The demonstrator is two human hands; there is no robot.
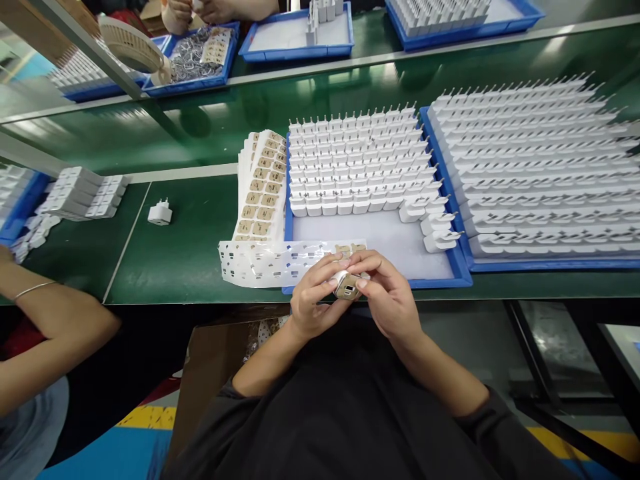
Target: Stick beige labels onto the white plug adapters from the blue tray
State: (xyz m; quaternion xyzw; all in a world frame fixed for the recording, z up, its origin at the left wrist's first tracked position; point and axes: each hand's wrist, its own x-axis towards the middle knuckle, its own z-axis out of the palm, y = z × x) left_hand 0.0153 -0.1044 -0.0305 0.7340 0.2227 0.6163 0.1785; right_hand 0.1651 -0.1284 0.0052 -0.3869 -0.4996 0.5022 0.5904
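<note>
Both my hands meet at the near edge of the green bench over one small white charger plug [346,285] with a tan label on its face. My left hand [315,303] grips it from the left with fingers curled. My right hand [387,293] pinches it from the right, fingertips pressed on the label. Just beyond my hands lies a white backing strip [280,261] with most labels peeled off. A fanned stack of tan label sheets [263,190] rests to the left of a blue tray [400,250] holding rows of white plugs [360,163].
A second blue tray [550,265] packed with plugs [540,160] stands to the right. One loose plug [160,213] lies on the bench at left. A co-worker's arm [45,320] with a bracelet reaches in at far left. Another person's hands [200,10] work across the belt, among more trays [300,40].
</note>
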